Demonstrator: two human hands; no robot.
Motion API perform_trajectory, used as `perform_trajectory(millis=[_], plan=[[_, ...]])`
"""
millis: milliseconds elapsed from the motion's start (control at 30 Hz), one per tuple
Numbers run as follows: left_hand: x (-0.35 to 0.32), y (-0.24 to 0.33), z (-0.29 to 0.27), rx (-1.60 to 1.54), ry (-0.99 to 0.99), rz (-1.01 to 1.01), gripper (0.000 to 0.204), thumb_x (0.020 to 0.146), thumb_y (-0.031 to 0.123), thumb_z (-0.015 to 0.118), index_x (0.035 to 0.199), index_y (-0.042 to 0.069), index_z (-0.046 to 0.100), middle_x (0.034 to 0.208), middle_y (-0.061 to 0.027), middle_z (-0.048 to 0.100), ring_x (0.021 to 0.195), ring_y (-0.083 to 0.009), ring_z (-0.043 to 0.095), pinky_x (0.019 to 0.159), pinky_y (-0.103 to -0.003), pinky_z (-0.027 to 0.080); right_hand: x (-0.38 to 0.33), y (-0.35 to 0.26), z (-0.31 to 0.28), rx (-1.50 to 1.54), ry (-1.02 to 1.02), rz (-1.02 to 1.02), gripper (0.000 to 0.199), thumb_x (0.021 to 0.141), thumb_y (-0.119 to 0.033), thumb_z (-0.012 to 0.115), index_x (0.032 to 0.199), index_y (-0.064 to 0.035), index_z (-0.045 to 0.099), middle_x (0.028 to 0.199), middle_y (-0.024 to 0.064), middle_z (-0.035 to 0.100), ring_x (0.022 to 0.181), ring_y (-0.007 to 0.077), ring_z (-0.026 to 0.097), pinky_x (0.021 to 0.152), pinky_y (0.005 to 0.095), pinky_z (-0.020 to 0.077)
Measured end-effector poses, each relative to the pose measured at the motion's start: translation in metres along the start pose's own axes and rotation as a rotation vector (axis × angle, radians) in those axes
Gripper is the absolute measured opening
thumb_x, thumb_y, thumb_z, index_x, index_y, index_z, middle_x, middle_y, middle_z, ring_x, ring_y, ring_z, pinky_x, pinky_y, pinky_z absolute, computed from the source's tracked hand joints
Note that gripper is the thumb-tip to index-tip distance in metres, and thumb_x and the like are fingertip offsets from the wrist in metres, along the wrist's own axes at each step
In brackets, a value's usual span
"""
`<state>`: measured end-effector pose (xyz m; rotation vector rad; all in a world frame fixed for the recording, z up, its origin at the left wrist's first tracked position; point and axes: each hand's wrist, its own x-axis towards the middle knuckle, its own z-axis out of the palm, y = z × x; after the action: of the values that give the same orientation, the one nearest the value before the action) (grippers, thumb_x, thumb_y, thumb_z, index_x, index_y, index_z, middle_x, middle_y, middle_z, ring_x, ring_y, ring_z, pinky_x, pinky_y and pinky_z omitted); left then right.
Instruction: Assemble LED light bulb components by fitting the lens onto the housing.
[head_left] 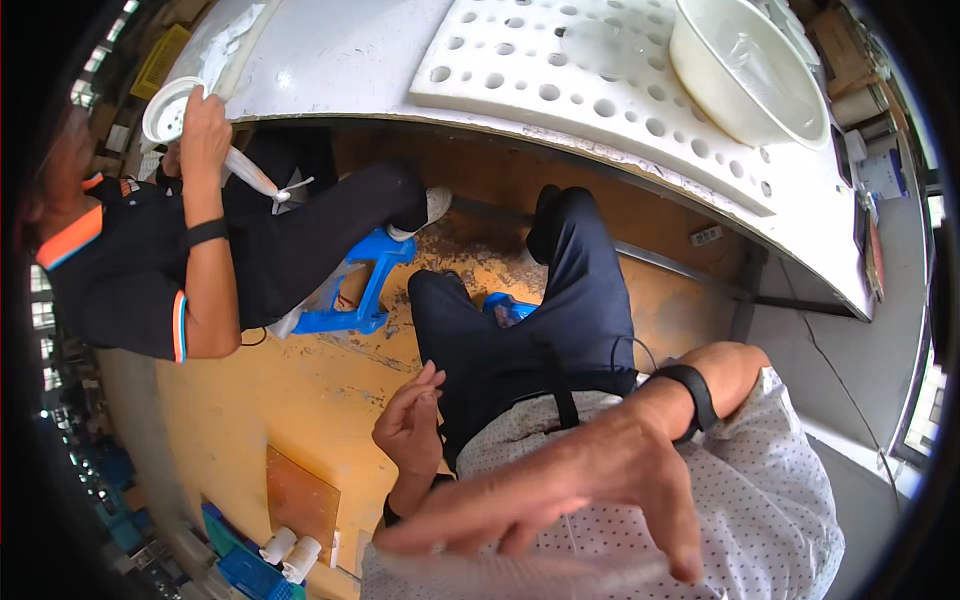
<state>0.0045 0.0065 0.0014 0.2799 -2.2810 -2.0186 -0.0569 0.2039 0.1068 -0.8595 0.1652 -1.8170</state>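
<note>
My right hand (590, 480) is raised close in front of my chest. Its thumb stands well apart from the fingers, which are stretched out to the left and partly smeared by motion; nothing is in it. Lower on the left, my left hand (408, 425) is held up beside my thigh, with its fingers loosely bent and no object visible in it. Both hands are away from the table. Nearest in front of them are my dark trousers (590, 270) and my dotted shirt (740, 470). Dark bands circle both wrists.
A white table (330, 60) spans the front, bearing a white foam board with round holes (480, 95) and a cream basin (700, 100). At left, a seated person (120, 270) holds a white round container (160, 115). A blue stool (370, 290) stands between us.
</note>
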Motion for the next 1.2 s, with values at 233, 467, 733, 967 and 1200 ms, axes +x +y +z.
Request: perform_trajectory(millis=[233, 467, 733, 967, 1200], plan=[[0.001, -0.004, -0.008, 0.089, -0.109, 0.019, 0.020, 0.087, 0.011, 0.059, 0.098, -0.005, 0.063, 0.090, -0.0120, 0.067, 0.082, -0.0159, 0.062, 0.073, -0.028, 0.049, -0.011, 0.005, -0.038, 0.445, 0.079, -0.335, 0.120, 0.062, -0.052, 0.079, 0.144, -0.0031, 0.006, 0.142, 0.0309, 0.015, 0.130, 0.0507, 0.019, 0.100, 0.0610, 0.0292], [0.014, 0.013, 0.004, 0.133, -0.014, 0.197, 0.016, 0.089, 0.002, 0.051, 0.098, -0.009, 0.059, 0.107, -0.0255, 0.061, 0.097, -0.0275, 0.062, 0.084, -0.035, 0.049, -0.039, 0.015, -0.075, 0.552, 0.266, -0.212, 0.124, 0.055, -0.050, 0.084, 0.144, -0.0103, 0.007, 0.141, 0.0315, 0.014, 0.126, 0.0559, 0.022, 0.097, 0.0671, 0.0285], [0.009, 0.033, 0.014, 0.052, -0.224, 0.469, 0.027, 0.088, 0.007, 0.051, 0.106, -0.013, 0.053, 0.116, -0.0299, 0.054, 0.109, -0.0330, 0.055, 0.094, -0.039, 0.043, -0.048, 0.029, -0.086, -0.312, 0.659, -0.130, 0.106, 0.066, -0.036, 0.080, 0.144, -0.0069, 0.014, 0.137, 0.0203, 0.032, 0.124, 0.0363, 0.039, 0.099, 0.0465, 0.0396], [0.003, 0.019, 0.021, -0.411, -0.234, 0.050, 0.035, 0.087, -0.002, 0.053, 0.119, -0.015, 0.045, 0.114, -0.0221, 0.055, 0.107, -0.0254, 0.055, 0.093, -0.034, 0.044, -0.035, 0.039, -0.081, -1.610, 0.969, 0.089, 0.103, 0.056, -0.035, 0.084, 0.139, -0.0035, 0.030, 0.131, 0.0234, 0.030, 0.121, 0.0393, 0.038, 0.098, 0.0435, 0.0386], [0.008, 0.016, 0.021, -0.330, -0.193, -0.063, 0.035, 0.084, -0.009, 0.053, 0.118, -0.013, 0.046, 0.111, -0.0179, 0.059, 0.102, -0.0188, 0.058, 0.088, -0.029, 0.047, -0.028, 0.045, -0.084, -1.923, 0.986, 0.074, 0.094, 0.056, -0.028, 0.082, 0.135, -0.0054, 0.036, 0.128, 0.0256, 0.031, 0.114, 0.0418, 0.038, 0.093, 0.0477, 0.0396]])
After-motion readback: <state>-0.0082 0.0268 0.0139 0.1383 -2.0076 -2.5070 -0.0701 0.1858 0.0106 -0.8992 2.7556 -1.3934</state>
